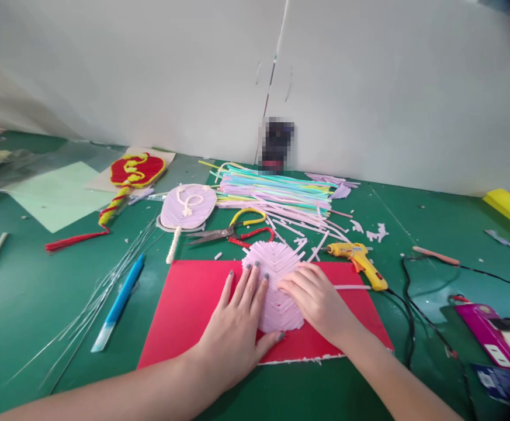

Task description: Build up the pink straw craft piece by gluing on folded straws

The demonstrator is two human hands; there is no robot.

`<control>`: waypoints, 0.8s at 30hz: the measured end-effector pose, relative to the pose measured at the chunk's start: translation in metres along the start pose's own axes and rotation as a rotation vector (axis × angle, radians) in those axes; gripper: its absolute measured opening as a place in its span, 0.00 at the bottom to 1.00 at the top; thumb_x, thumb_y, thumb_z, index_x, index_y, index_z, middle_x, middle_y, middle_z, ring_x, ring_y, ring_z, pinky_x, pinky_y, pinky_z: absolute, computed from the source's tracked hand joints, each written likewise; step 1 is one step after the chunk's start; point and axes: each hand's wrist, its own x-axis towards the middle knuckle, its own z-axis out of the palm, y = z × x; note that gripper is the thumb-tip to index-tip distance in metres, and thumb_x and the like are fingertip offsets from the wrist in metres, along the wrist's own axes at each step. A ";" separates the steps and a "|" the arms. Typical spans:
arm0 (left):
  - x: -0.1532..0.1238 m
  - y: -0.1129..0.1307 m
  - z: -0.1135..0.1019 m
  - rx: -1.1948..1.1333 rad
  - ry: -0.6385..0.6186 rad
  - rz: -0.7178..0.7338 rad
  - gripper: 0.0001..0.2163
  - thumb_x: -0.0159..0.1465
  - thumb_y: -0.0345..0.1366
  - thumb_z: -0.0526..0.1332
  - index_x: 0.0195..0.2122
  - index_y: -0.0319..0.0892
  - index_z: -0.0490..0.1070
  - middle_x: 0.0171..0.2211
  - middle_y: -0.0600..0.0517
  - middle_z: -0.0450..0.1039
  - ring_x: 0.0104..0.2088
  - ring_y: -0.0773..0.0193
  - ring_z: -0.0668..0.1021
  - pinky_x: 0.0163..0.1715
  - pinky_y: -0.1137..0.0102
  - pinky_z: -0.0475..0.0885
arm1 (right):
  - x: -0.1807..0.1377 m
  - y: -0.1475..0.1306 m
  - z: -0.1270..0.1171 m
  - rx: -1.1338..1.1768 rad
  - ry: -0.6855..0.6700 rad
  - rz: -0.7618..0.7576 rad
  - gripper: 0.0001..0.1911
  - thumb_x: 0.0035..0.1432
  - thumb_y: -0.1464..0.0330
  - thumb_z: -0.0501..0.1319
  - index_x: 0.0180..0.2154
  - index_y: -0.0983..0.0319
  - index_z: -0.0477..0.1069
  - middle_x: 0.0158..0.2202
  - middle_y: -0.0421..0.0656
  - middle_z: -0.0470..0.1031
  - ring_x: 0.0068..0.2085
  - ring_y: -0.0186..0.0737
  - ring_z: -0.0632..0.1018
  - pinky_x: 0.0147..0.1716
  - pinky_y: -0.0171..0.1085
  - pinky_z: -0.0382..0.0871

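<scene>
A pale pink piece of glued straws in a herringbone pattern (276, 275) lies on a red sheet of paper (184, 310) on the green table. My left hand (237, 327) lies flat with its fingers spread, pressing on the left side of the straw piece. My right hand (314, 298) rests on the right side of it, fingers stretched down onto the straws. Neither hand holds anything. A yellow hot glue gun (360, 260) lies just right of my right hand.
A pile of coloured straws (276, 196) lies behind, with scissors (232, 231), a second pink straw piece (188, 206), a red and yellow tasselled ornament (127, 175), thin wires (101, 292), a blue craft knife (118, 304), black cables (412, 316) and boxes (491, 336) at right.
</scene>
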 end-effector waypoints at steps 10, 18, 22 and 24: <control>-0.001 0.001 0.002 -0.054 0.013 -0.019 0.36 0.65 0.58 0.49 0.63 0.32 0.58 0.65 0.34 0.51 0.65 0.42 0.57 0.59 0.46 0.57 | 0.023 0.015 -0.015 -0.068 -0.086 -0.312 0.12 0.65 0.78 0.51 0.38 0.67 0.73 0.33 0.45 0.77 0.39 0.38 0.74 0.49 0.44 0.67; -0.002 0.001 0.004 -0.044 0.027 -0.021 0.36 0.65 0.57 0.50 0.64 0.32 0.57 0.66 0.35 0.51 0.65 0.43 0.57 0.60 0.47 0.56 | 0.016 0.022 -0.021 -0.023 -0.102 -0.235 0.14 0.67 0.76 0.48 0.42 0.63 0.73 0.39 0.43 0.78 0.41 0.37 0.75 0.47 0.43 0.68; -0.003 0.001 0.006 -0.033 0.043 -0.025 0.35 0.65 0.57 0.49 0.64 0.33 0.56 0.66 0.36 0.52 0.65 0.43 0.57 0.59 0.47 0.57 | -0.004 0.025 -0.025 0.005 -0.025 -0.021 0.14 0.66 0.76 0.50 0.43 0.62 0.73 0.39 0.45 0.78 0.41 0.38 0.75 0.42 0.41 0.67; -0.003 0.001 0.007 -0.020 0.047 -0.021 0.35 0.65 0.57 0.48 0.64 0.33 0.56 0.65 0.36 0.53 0.65 0.43 0.57 0.59 0.47 0.57 | -0.012 0.026 -0.026 0.028 -0.001 0.057 0.14 0.65 0.77 0.51 0.44 0.62 0.73 0.40 0.45 0.77 0.41 0.38 0.75 0.42 0.40 0.68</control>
